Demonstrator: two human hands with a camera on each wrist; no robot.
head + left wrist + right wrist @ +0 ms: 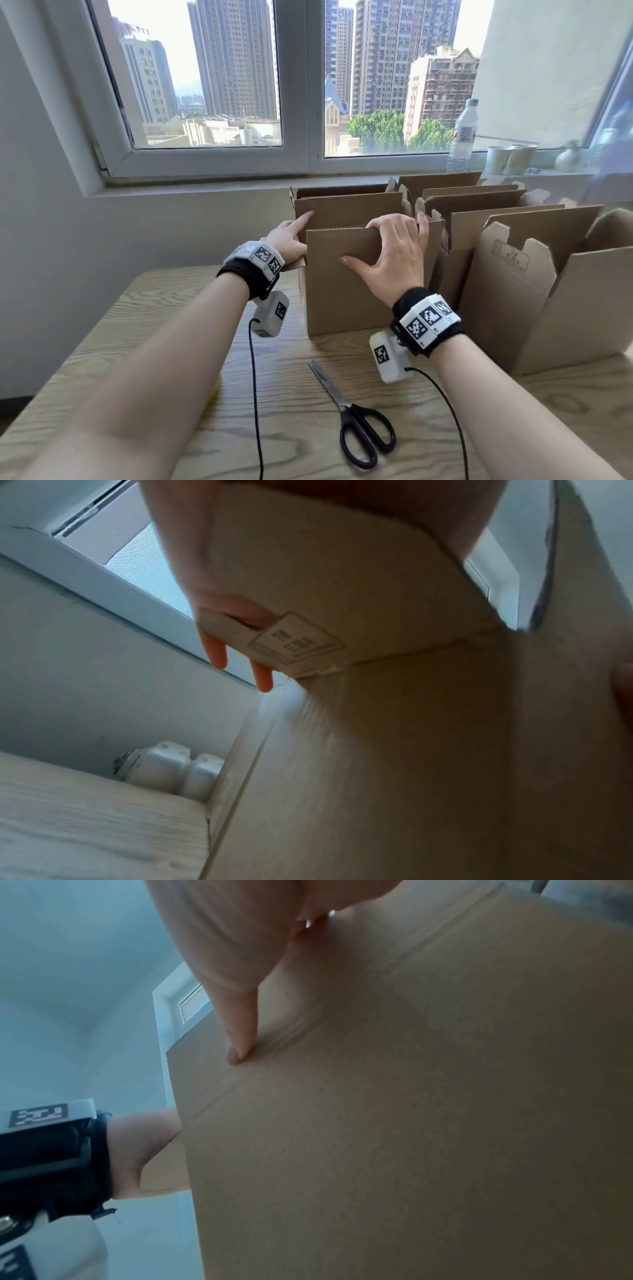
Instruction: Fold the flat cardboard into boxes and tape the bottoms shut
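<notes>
Left hand (286, 240): at left side of the box in work (346, 294), fingers straight, index laid along the rear flap, palm pressing the small side flap (308, 569) (left wrist view shows that flap lying across the palm, two fingertips past its edge). Open, pressing, not gripping.

Box in work: upright on wooden table (137, 394), directly ahead of both wrists, open end up, long axis vertical, broad face toward the person. Front flap (342, 243) stands up.

Right hand (399, 251): fingers curled over the top edge of the front flap, thumb flat on its outer face near the fold line. Gripping the flap. Right wrist view confirms thumb tip (238, 1045) touching cardboard just beside the crease.

Scissors (359, 421): flat on table, nearer the person than the box, closer to the right wrist. No tape seen.

Further right: row of other cardboard boxes (565, 291), erected, flaps up, touching or just beside the box in work.

Judgement: flap-folding stage on this box. Coming move turns on the front flap hinging away from the person, over the side flap held in by the left hand; right hand is the one placed for it.
</notes>
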